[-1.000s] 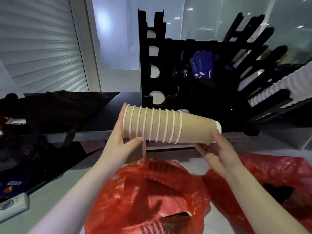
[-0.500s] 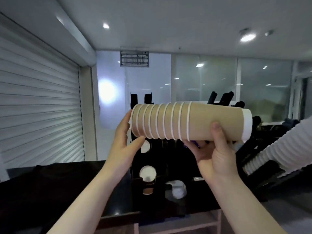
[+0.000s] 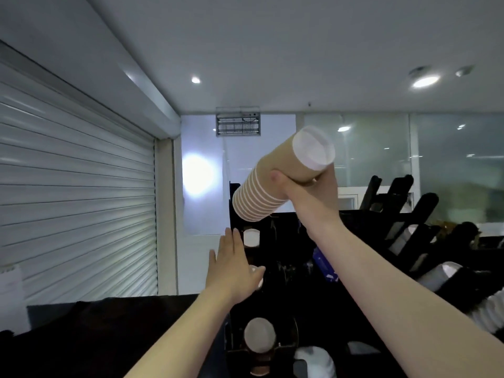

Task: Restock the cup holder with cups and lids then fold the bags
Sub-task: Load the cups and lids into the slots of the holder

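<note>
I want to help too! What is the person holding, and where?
The right hand grips the stack of paper cups around its plain part, near the closed end. The left hand holds nothing.

A white roller shutter (image 3: 76,200) is seen at left. Round lights (image 3: 425,81) are set in the ceiling, and a vent (image 3: 238,124) is mounted below.

Nothing legible; white marks on the blue packet (image 3: 321,264) are blurred.

head cam | single view | faces forward, tilted up toward ceiling (image 3: 272,50) | close to black cup holder (image 3: 305,317)
</note>
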